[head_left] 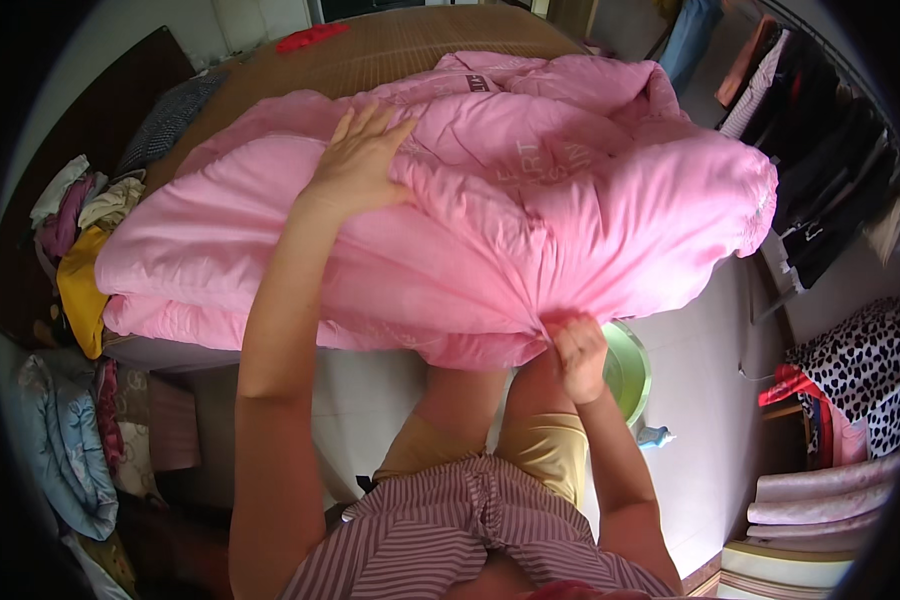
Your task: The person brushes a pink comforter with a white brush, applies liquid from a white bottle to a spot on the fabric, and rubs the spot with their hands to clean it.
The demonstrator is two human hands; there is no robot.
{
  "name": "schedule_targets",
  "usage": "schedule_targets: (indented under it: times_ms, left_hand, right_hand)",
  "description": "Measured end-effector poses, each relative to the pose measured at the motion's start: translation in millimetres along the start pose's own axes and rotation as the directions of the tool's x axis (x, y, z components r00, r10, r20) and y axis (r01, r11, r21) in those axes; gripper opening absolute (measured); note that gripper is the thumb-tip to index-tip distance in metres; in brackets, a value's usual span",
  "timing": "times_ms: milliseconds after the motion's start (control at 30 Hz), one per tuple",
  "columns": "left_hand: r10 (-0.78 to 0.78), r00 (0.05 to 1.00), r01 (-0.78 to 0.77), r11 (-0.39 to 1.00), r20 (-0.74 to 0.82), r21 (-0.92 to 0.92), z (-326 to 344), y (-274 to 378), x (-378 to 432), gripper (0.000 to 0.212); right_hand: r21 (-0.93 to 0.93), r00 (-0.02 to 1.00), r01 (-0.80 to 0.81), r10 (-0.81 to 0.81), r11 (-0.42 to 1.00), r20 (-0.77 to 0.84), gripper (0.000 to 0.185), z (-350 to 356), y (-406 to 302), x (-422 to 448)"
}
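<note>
A bulky pink quilt (450, 225) with printed lettering lies in a heap across the near part of the bed, its front edge hanging over the side. My left hand (364, 161) rests flat on top of it with the fingers spread. Closed around a bunched piece of the quilt's front edge is my right hand (577, 352), just above my knee. Tight folds in the fabric run from that grip up into the heap.
The bed (390, 45) bears a woven mat with a red cloth (311, 36). Folded clothes (82, 217) lie at the left. A green basin (630, 375) and a blue bottle (654, 436) stand on the floor at right. Clothes hang from a rack (817, 150).
</note>
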State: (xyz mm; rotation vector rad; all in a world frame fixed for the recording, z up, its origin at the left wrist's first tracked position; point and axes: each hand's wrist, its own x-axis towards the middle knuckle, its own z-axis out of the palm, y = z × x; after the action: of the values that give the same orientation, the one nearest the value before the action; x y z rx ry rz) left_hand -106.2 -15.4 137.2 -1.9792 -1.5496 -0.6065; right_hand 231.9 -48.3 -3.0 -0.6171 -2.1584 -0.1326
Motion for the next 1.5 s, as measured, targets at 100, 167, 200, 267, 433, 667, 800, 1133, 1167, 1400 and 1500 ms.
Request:
schedule_targets:
  times_ms: [100, 167, 200, 267, 433, 667, 800, 1133, 1167, 1400, 1500]
  left_hand:
    - [-0.045, 0.877, 0.129, 0.981, 0.479, -0.145, -15.8, 15.5, -13.1, 0.050]
    - [-0.088, 0.947, 0.139, 0.979, 0.307, -0.148, -20.0, 34.6, -46.3, 0.047]
    - [-0.135, 0.984, 0.151, 0.978, 0.115, -0.144, -25.5, 42.1, -64.4, 0.044]
    - [-0.134, 0.991, 0.135, 0.987, 0.012, -0.088, -44.9, 50.7, -104.8, 0.041]
    - [-0.074, 0.989, 0.062, 0.994, -0.131, -0.090, -54.2, 96.9, -167.0, 0.036]
    - [-0.059, 0.979, 0.039, 0.994, -0.198, -0.100, -42.6, 130.0, -209.9, 0.034]
    - [-0.071, 0.966, 0.042, 0.992, -0.248, -0.119, -51.0, 125.8, -220.3, 0.032]
    - [-0.863, 0.180, 0.919, 0.319, -0.472, -0.233, -89.0, -2.6, -318.2, 0.048]
    - [-0.759, 0.336, 0.917, 0.399, -0.558, 0.010, -93.7, -9.1, -334.2, 0.045]
    - [-0.861, 0.388, 0.886, 0.446, -0.327, -0.123, -70.4, -39.7, -251.2, 0.044]
    - [-0.912, 0.358, 0.832, 0.410, -0.201, -0.375, -30.3, -51.5, -216.7, 0.047]
  right_hand:
    - [0.018, 0.990, -0.129, 0.128, 0.992, 0.055, 0.023, 1.9, 5.5, -29.9]
    - [0.027, 0.982, -0.170, 0.167, 0.985, 0.084, 0.018, -9.5, 2.9, -24.1]
    - [0.228, 0.937, -0.347, 0.345, 0.910, 0.049, 0.017, -19.7, -1.9, -18.0]
    - [0.579, 0.733, -0.566, 0.679, 0.587, 0.028, 0.024, -37.8, 0.9, -12.8]
    - [0.703, 0.248, -0.628, 0.942, 0.333, -0.225, 0.067, -112.7, 84.7, -7.1]
    - [0.702, 0.158, -0.701, 0.987, 0.128, -0.023, 0.081, -121.5, 107.5, -4.8]
    - [0.771, 0.176, -0.631, 0.984, 0.088, 0.032, 0.079, -121.8, 116.4, -9.9]
    - [-0.276, 0.497, -0.863, 0.617, 0.422, -0.610, 0.097, -152.5, 162.2, -4.9]
    - [-0.535, 0.733, -0.671, 0.349, 0.513, -0.584, 0.089, -160.5, 148.0, 16.6]
    - [-0.582, 0.820, -0.256, 0.492, 0.772, 0.292, 0.069, -94.8, 113.0, 150.6]
    - [-0.485, 0.716, -0.394, 0.591, 0.781, 0.371, 0.087, -40.5, 151.5, 181.3]
